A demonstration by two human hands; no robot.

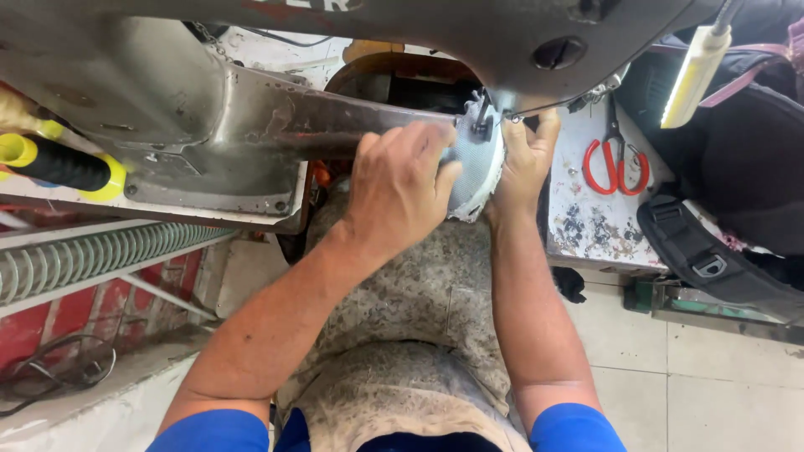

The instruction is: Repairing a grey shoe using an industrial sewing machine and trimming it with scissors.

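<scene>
The left hand (pixel 400 186) covers much of a grey mesh piece (pixel 479 172), gripping it from the left; the right hand (pixel 526 159) clasps its far edge; its long axis runs roughly vertical under the sewing machine's arm (pixel 335 125)

Both hands, left hand (pixel 400 188) and right hand (pixel 526 163), press a white mesh piece (pixel 476 172) (partly hidden) under the sewing machine arm (pixel 335 125).

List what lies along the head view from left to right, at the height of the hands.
Yellow-and-black handle → grey machine arm → left hand → pale mesh piece → right hand → red-handled scissors → black bag.
</scene>
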